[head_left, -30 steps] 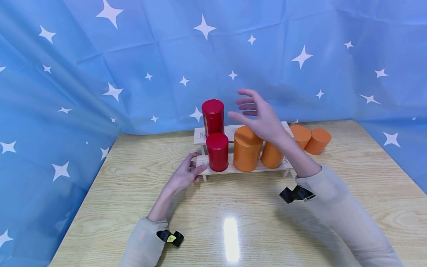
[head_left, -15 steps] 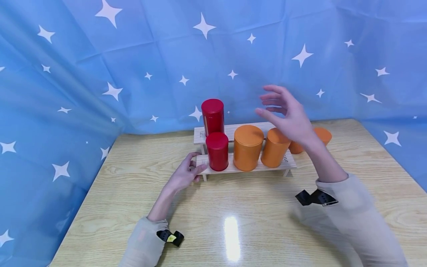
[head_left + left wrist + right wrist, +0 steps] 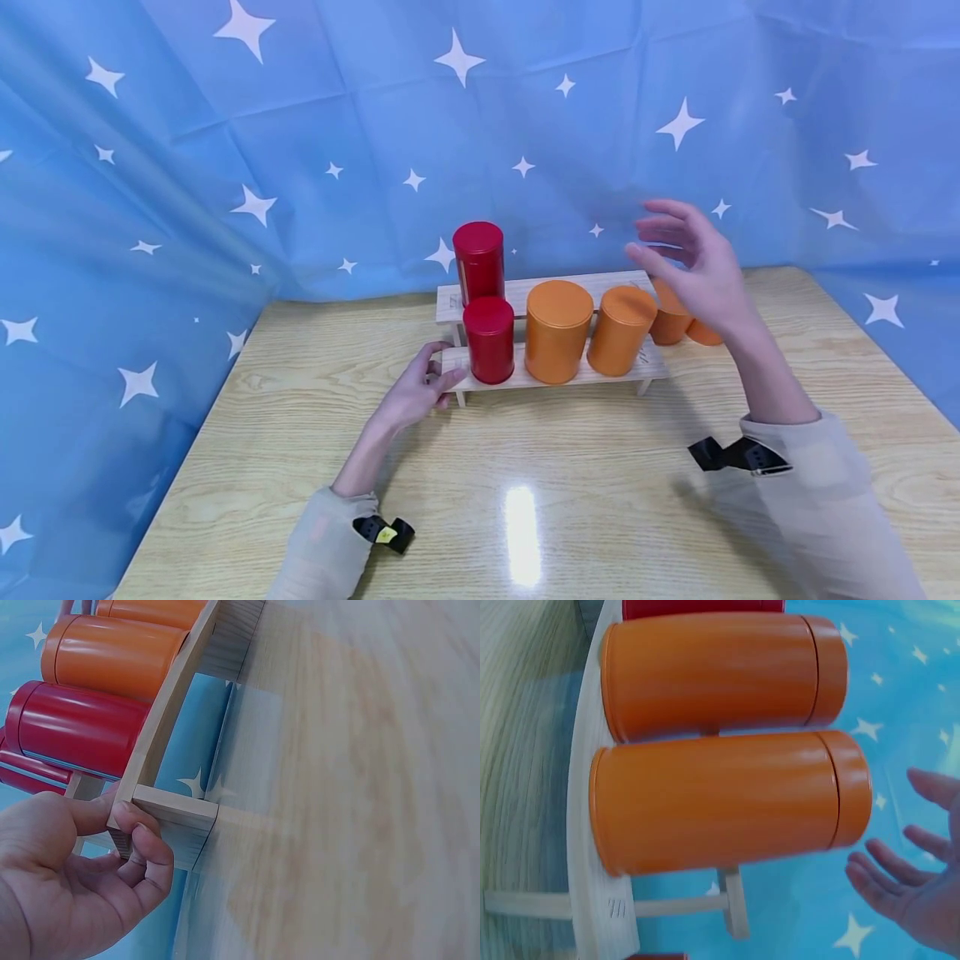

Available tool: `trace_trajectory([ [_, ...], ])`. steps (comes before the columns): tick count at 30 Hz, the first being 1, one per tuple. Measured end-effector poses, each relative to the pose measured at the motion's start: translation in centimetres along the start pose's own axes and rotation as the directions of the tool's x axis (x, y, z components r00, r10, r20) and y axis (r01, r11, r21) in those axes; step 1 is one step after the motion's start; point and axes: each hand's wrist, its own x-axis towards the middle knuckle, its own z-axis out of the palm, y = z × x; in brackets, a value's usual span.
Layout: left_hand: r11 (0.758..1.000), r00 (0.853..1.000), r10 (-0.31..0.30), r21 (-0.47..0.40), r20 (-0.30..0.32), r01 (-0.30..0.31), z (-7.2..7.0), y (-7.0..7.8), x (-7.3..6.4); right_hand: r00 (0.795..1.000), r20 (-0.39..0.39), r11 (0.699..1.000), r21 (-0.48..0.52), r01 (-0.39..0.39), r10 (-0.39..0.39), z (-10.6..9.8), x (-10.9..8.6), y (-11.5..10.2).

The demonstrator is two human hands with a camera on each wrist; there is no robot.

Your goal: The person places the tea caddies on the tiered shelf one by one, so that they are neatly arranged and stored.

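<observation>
A two-step wooden rack stands on the table. My left hand grips its lower left end, thumb on top and fingers curled underneath, as the left wrist view shows. On the lower step stand a red canister, a wide orange canister and a narrower orange canister. Another red canister stands on the upper step's left. My right hand hovers with loosely bent, spread fingers and nothing in them. In the right wrist view it is near the lid of the narrower orange canister.
Beyond the rack's right end, an orange canister and a shorter orange one stand on the table, partly hidden by my right hand. A blue star-patterned cloth hangs behind and along the sides.
My right hand has moved right, from over the wide orange canister to over the orange canisters beyond the rack. My left hand and the canisters have stayed put.
</observation>
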Motion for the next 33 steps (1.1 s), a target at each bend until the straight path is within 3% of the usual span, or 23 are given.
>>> trace_trajectory([
  [10, 1.0, 1.0, -0.006, 0.002, 0.005, 0.006, -0.1, 0.2, -0.1, 0.997, -0.054, 0.999, -0.011, -0.048, 0.047, -2.5, -1.0, 2.2],
  [23, 1.0, 1.0, -0.001, 0.008, -0.002, 0.001, 0.0, 0.1, 0.1, 0.984, -0.034, 0.979, -0.101, -0.176, 0.173, -5.2, -2.9, 5.1],
  [33, 1.0, 1.0, 0.002, 0.009, 0.002, -0.002, -0.1, 0.1, 0.0, 0.978, -0.07, 0.975, -0.091, -0.203, 0.197, -6.8, -3.8, 6.8],
])
